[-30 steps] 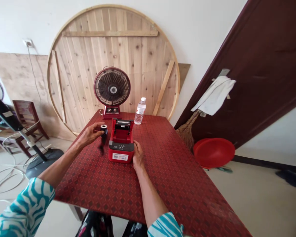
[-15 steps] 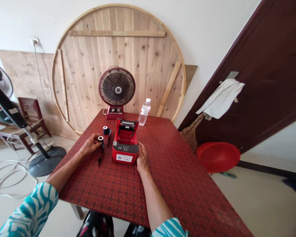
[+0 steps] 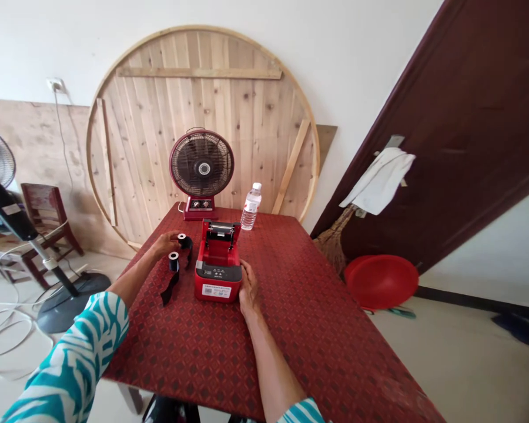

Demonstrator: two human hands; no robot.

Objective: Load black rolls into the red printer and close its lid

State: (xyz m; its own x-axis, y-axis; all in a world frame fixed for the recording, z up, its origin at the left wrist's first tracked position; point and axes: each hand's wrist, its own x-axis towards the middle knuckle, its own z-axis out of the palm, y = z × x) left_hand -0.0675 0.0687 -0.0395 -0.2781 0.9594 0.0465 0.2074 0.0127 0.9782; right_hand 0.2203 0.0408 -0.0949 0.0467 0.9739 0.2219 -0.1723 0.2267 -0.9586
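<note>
Left hand [image 3: 165, 244] has released a ribbon roll [image 3: 173, 262], grip open beside another roll [image 3: 182, 238]; right hand [image 3: 248, 288] open against printer [image 3: 217, 282].

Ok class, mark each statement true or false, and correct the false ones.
The left hand touches a black ribbon roll: true.
The right hand is beside the red label printer: true.
The printer's lid is shut: false, it stands open.
The water bottle lies on its side: false, it stands upright.
A second ribbon roll is in the right hand: false, it stands on the table, left of the printer.
</note>
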